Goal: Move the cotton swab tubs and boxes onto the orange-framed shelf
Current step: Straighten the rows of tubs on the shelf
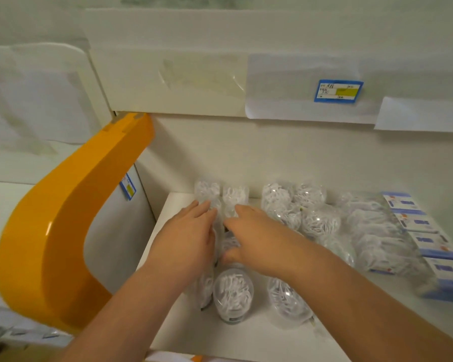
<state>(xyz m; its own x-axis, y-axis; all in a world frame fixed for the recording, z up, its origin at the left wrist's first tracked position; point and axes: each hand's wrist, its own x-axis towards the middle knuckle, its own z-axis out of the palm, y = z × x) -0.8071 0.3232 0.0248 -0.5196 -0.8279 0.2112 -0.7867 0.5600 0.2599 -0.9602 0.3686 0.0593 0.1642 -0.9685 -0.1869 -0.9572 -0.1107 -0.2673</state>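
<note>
Left hand (pixel 191 239) flat, fingers straight, pressing clear cotton swab tubs (pixel 233 293) at 6 o'clock on white shelf (pixel 246 340). Right hand (pixel 249 239) spread over same column. Likely light, stiff, slick; grip sidewalls. Blue boxes (pixel 426 239) at 3 o'clock.

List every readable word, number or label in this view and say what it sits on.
None can be read.
Blue-bordered price tag on the upper shelf edge: handwriting and a yellow patch, too blurred.
Small blue tag on the side panel by the orange frame: too small.
Blue and white boxes at right: print too blurred.
</note>
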